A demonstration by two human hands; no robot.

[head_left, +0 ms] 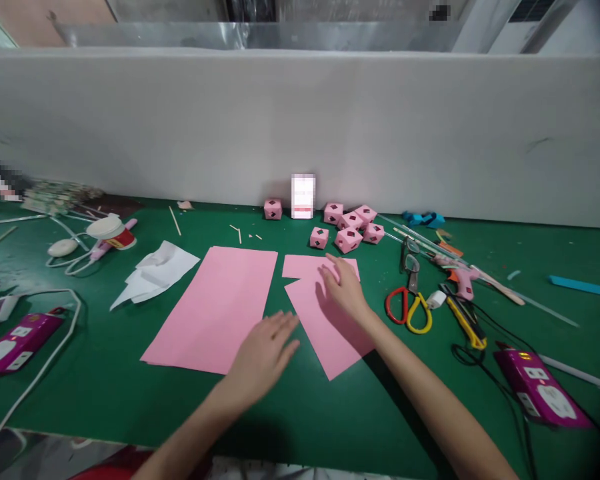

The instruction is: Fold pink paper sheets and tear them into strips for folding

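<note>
My left hand (pixel 264 350) hovers at the lower right corner of a stack of pink paper (pixel 215 307), its fingers stretched out and holding nothing. To the right, my right hand (pixel 344 283) is over a separate pink sheet (pixel 327 340), fingers apart; whether the fingertips touch the paper I cannot tell. A smaller pink strip (pixel 300 265) lies just beyond that sheet, partly under my right fingers. Behind the papers sit several pink paper boxes with dark diamond-shaped openings (pixel 349 240), and one more pink box (pixel 273 209) stands left of an upright phone (pixel 303 197).
Scissors (pixel 414 300), a yellow utility knife (pixel 467 323) and a pink glue gun (pixel 463 280) lie at the right, near a purple power strip (pixel 540 390). Crumpled white paper (pixel 155 273), a paper cup (pixel 113 232) and another purple power strip (pixel 23 340) are left. A grey partition (pixel 300 120) borders the back.
</note>
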